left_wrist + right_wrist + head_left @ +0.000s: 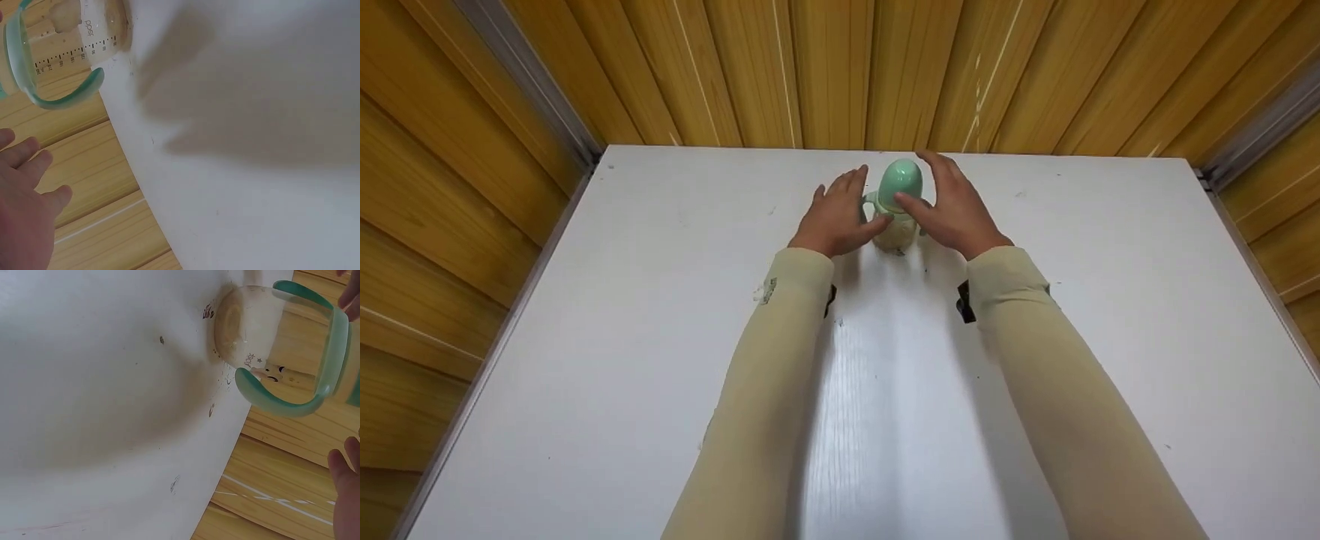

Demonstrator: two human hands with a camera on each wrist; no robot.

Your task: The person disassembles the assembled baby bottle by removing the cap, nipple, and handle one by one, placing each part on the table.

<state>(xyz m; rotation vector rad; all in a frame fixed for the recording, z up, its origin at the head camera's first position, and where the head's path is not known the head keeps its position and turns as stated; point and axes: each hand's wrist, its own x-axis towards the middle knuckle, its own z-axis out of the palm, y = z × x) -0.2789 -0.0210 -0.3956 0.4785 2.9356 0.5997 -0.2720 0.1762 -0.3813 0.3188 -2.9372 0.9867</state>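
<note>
A baby bottle (pixel 895 232) with a mint-green domed cap (pixel 901 180) stands upright near the far edge of the white table. Its clear body, printed with measuring marks, shows in the left wrist view, as does a curved green handle (pixel 70 98). A second handle (pixel 281 399) can be made out in the right wrist view. My left hand (pixel 840 214) is at the bottle's left, fingers extended and thumb pointing toward it. On the other side is my right hand (pixel 956 206), fingers spread, its thumb overlapping the cap in the head view. Whether either thumb touches the bottle, I cannot tell.
The white table (pixel 622 337) spreads out beneath both forearms. Yellow wood-plank walls (pixel 832 75) rise behind it and at both sides. Small dark marks (pixel 211 410) dot the tabletop around the bottle.
</note>
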